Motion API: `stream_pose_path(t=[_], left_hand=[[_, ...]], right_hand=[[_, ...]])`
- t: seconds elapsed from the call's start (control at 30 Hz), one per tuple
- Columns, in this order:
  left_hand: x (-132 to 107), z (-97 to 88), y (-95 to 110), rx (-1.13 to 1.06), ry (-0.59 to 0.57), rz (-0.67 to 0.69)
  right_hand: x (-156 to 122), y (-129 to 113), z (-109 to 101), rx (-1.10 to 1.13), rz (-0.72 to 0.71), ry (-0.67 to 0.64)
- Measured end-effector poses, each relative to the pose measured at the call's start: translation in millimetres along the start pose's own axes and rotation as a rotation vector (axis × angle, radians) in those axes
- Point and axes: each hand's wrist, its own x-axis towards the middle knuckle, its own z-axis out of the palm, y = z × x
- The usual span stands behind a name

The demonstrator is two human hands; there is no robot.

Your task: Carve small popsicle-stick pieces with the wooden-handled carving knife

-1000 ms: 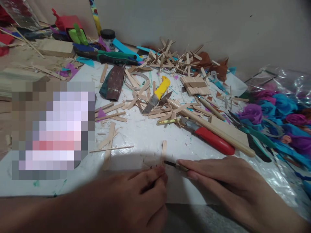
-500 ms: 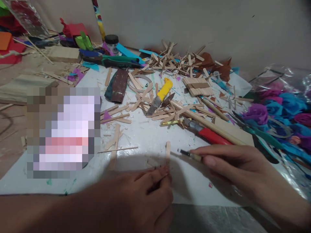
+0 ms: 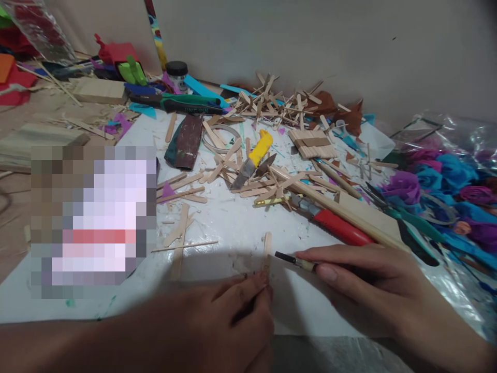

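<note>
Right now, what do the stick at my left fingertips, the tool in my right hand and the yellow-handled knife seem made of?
Stick: probably bare wood, pale tan and matte. Tool: dark, narrow tip, likely metal; tan handle, mostly hidden, possibly wood. Yellow-handled knife: dull grey blade looks metal; evenly bright handle, probably plastic.

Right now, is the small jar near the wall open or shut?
Shut: a black lid covers the top of the jar, which stands upright. How tightly, I cannot tell.

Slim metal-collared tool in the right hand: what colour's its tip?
Its flat tip looks black, head view.
</note>
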Motion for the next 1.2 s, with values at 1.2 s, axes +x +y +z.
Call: stream_pose_path(t=[1.2], left_hand=[[-6,6.1,0,0.024,0.009,0.003]], right_hand=[[6,-1,-3,-0.041,-0.071,-0.045]])
